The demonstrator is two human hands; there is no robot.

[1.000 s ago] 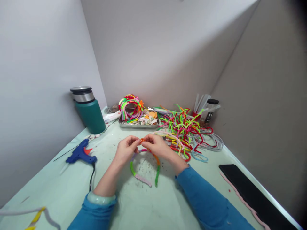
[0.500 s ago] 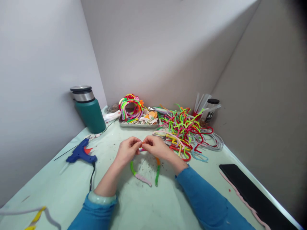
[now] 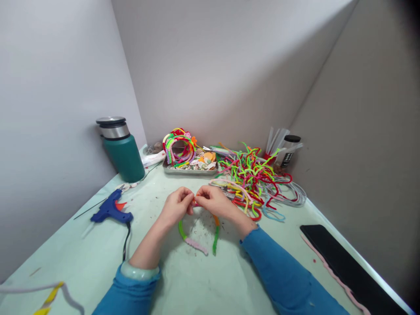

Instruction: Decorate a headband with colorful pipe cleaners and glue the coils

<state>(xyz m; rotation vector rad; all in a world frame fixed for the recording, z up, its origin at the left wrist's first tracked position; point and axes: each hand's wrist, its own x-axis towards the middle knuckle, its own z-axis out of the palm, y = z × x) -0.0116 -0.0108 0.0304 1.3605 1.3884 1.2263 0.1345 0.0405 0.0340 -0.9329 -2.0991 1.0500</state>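
A headband wound with coloured pipe cleaners (image 3: 196, 246) lies as an open arch on the table, its ends toward me, in pink, lime, orange and green. Its top passes under my fingertips. My left hand (image 3: 176, 206) is closed in a pinch at the top left of the arch. From the right, my right hand (image 3: 215, 202) pinches at the same spot, with thumb and forefinger nearly touching the left ones. A small bit of orange pipe cleaner (image 3: 197, 196) shows between the fingertips; the rest of it is hidden.
A blue glue gun (image 3: 111, 210) and a green bottle (image 3: 122, 157) stand at left. Behind are a metal tray (image 3: 190, 172) of small decorations, with finished headbands (image 3: 180, 148), and a tangled pipe cleaner heap (image 3: 252, 168). A black flat object (image 3: 344, 262) lies right.
My fingertips have shifted slightly at the top of the headband, the right ones a touch to the right. Everything else stays in place.
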